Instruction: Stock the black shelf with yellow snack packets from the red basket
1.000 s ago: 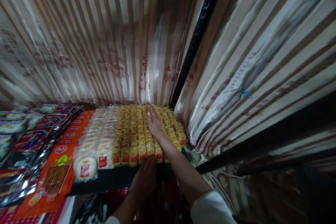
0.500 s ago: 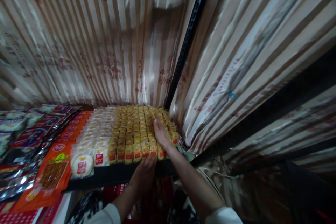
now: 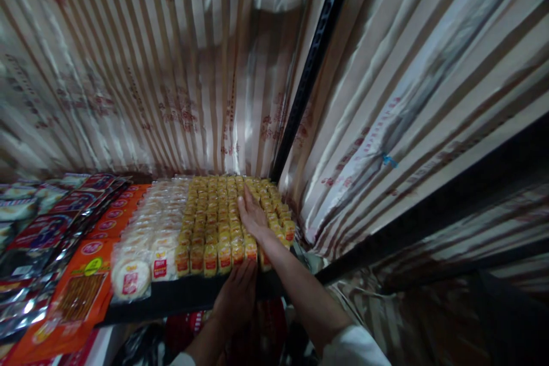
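Observation:
Rows of small yellow snack packets [image 3: 214,223] cover the right part of a dark shelf [image 3: 180,294]. My right hand [image 3: 252,214] lies flat on top of them, fingers stretched toward the back. My left hand [image 3: 237,294] presses with straight fingers against the shelf's front edge, just below the front row of yellow packets. White round cake packets [image 3: 148,246] lie in rows to the left of the yellow ones.
Orange snack packs [image 3: 83,286] and dark foil packs [image 3: 34,240] fill the shelf's left side. Striped shiny sheeting [image 3: 171,68] lines the back and right side. A black upright post [image 3: 306,80] stands at the back right corner. Red packaging [image 3: 184,323] shows below the shelf.
My right hand slid back and forth over the yellow packets and now rests a little left of where it was. My left hand stays at the shelf's front edge.

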Demonstrator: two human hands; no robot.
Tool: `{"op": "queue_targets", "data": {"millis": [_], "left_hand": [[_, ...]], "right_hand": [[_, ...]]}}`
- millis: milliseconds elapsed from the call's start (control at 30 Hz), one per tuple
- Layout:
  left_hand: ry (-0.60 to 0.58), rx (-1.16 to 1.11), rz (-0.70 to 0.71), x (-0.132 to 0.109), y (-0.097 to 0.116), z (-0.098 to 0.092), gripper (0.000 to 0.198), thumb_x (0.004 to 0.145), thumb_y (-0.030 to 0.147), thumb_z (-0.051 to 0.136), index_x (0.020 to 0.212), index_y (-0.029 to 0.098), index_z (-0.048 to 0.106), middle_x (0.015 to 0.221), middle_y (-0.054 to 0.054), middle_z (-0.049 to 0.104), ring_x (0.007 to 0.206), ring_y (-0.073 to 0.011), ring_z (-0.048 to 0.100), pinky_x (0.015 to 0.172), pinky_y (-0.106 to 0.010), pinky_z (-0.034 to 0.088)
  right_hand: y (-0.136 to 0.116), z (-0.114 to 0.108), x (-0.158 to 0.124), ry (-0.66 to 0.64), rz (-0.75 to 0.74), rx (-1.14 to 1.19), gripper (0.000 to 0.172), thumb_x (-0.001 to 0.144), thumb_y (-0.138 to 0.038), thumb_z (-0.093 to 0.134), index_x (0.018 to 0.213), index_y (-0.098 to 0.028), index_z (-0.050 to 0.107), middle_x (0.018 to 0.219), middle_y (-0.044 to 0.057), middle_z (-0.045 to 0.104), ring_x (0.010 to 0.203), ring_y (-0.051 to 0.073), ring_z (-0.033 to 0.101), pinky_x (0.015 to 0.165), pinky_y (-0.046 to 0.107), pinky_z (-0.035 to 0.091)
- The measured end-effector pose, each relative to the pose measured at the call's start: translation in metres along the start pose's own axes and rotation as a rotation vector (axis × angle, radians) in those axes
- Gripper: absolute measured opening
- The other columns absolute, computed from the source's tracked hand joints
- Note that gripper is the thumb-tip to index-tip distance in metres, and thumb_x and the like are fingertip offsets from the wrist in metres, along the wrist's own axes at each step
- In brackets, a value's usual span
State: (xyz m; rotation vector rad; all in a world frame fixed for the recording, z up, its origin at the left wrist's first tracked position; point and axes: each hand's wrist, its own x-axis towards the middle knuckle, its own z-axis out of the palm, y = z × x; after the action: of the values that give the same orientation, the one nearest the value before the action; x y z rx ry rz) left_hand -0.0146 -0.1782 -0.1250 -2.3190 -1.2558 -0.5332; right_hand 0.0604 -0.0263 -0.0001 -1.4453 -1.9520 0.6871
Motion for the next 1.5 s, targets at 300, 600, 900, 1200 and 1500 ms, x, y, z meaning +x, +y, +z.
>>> {"op": "queue_targets", "data": {"millis": [300,600,900,1200,1500], "left_hand": [[0.023,0.049,-0.005,0.002,0.002,-0.005,0.047,0.083,0.027,0.041,0.125,0.009,0.052,0.138,-0.013,0.044,0.125,-0.0247,0.040,0.099,-0.039,0.033],[0.067,0.056,-0.001,0.006,0.002,-0.001,0.048,0.082,0.033,0.042,0.124,0.011,0.054,0.136,-0.011,0.046,0.123,-0.0252,0.040,0.098,-0.039,0.033],[0.102,-0.006,-0.015,0.007,0.002,0.005,0.045,0.083,0.031,0.044,0.121,0.012,0.056,0.134,-0.009,0.049,0.119,-0.0245,0.044,0.095,-0.036,0.035],[0.047,-0.029,-0.030,0.004,0.004,0.005,0.048,0.079,0.022,0.046,0.125,0.011,0.052,0.134,-0.010,0.049,0.121,-0.0243,0.044,0.094,-0.036,0.039],[0.062,-0.021,-0.027,0.005,0.003,0.000,0.046,0.080,0.025,0.044,0.122,0.009,0.055,0.134,-0.012,0.049,0.124,-0.0246,0.040,0.099,-0.039,0.034]], "right_hand": [[-0.001,0.014,0.026,-0.112,0.078,-0.093,0.066,0.091,-0.054,0.020,0.145,-0.017,0.014,0.148,0.008,0.027,0.137,0.020,0.021,0.112,0.039,0.017],[0.000,0.020,0.069,-0.057,0.055,-0.131,0.063,0.093,-0.049,0.018,0.145,-0.014,0.017,0.150,0.008,0.022,0.139,0.019,0.012,0.114,0.038,0.011],[0.002,0.032,0.075,-0.083,0.072,-0.134,0.067,0.091,-0.055,0.019,0.145,-0.015,0.015,0.151,0.007,0.020,0.140,0.020,0.009,0.114,0.037,0.010],[-0.005,0.032,0.084,-0.139,0.102,-0.170,0.069,0.091,-0.055,0.021,0.145,-0.012,0.016,0.150,0.011,0.020,0.140,0.021,0.008,0.114,0.041,0.005],[0.007,-0.002,0.030,-0.013,0.080,-0.129,0.065,0.092,-0.052,0.018,0.145,-0.013,0.016,0.151,0.008,0.019,0.140,0.020,0.009,0.114,0.037,0.008]]}}
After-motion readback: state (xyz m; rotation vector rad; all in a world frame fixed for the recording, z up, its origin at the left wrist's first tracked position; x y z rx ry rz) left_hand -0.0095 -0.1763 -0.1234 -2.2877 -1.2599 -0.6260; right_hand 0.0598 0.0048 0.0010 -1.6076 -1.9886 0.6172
